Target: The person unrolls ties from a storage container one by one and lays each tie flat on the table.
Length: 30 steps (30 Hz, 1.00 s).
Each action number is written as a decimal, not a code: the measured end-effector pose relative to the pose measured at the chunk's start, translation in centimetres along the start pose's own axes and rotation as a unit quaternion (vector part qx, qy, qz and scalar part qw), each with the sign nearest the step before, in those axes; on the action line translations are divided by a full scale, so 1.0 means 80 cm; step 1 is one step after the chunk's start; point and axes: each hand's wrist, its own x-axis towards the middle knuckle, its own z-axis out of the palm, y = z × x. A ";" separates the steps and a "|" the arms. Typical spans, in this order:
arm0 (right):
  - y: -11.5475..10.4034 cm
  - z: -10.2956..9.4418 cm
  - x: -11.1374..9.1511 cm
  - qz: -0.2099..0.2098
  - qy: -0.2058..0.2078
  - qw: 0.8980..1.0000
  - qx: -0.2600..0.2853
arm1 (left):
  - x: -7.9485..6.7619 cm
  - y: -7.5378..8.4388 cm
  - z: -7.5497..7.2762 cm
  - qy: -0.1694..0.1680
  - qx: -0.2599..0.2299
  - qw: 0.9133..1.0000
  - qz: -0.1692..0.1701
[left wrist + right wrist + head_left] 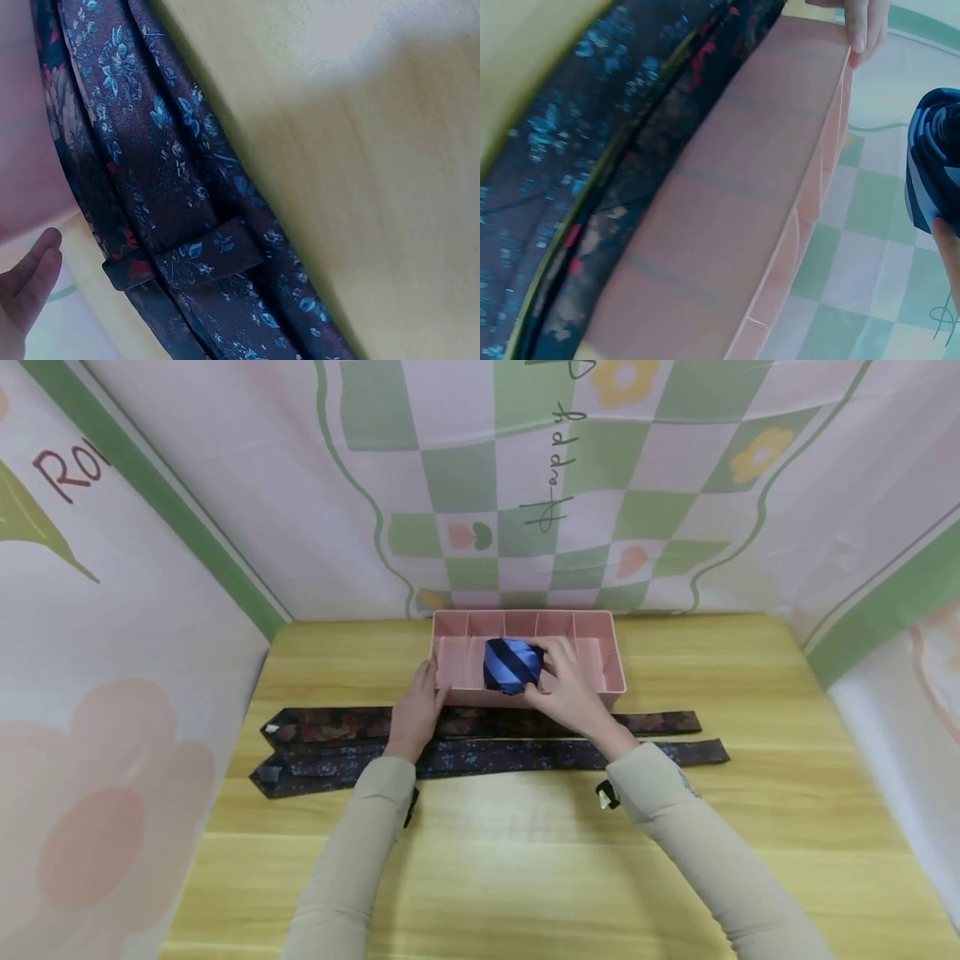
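Observation:
A rolled blue necktie with dark diagonal stripes (512, 666) is held above the pink divided box (525, 697) by my right hand (570, 693), which pinches it between thumb and fingers. In the right wrist view the tie's coiled end (936, 161) shows, with a fingertip pressed against it. My left hand (415, 710) rests at the box's front left corner, its fingers fairly straight against the end wall. Two flat neckties lie lengthwise in front of the box: a dark one with red flowers (345, 725) and a dark one with blue flowers (330, 766).
Both flat ties run beneath my wrists on the wooden table (495, 860). Partitions split the box into several compartments. Behind the table's back edge hangs a printed cloth (457, 477) with green checks.

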 end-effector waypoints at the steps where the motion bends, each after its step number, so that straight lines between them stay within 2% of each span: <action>1: 0.001 0.000 -0.004 -0.007 -0.002 1.000 0.004 | 0.000 0.000 0.000 0.002 0.001 1.000 0.001; 7: 0.004 0.002 -0.031 -0.013 -0.032 0.999 0.024 | -0.001 -0.002 0.001 0.008 0.004 1.000 0.006; 17: 0.025 0.017 -0.075 -0.006 -0.050 0.998 -0.035 | 0.001 0.000 -0.001 0.002 -0.006 1.000 0.004; 26: 0.041 0.034 -0.101 -0.053 -0.094 0.990 -0.085 | 0.000 0.000 -0.003 -0.007 -0.011 1.000 0.001; 30: 0.043 0.038 -0.108 -0.075 -0.101 0.987 -0.105 | -0.001 0.000 -0.002 -0.005 -0.014 1.000 0.001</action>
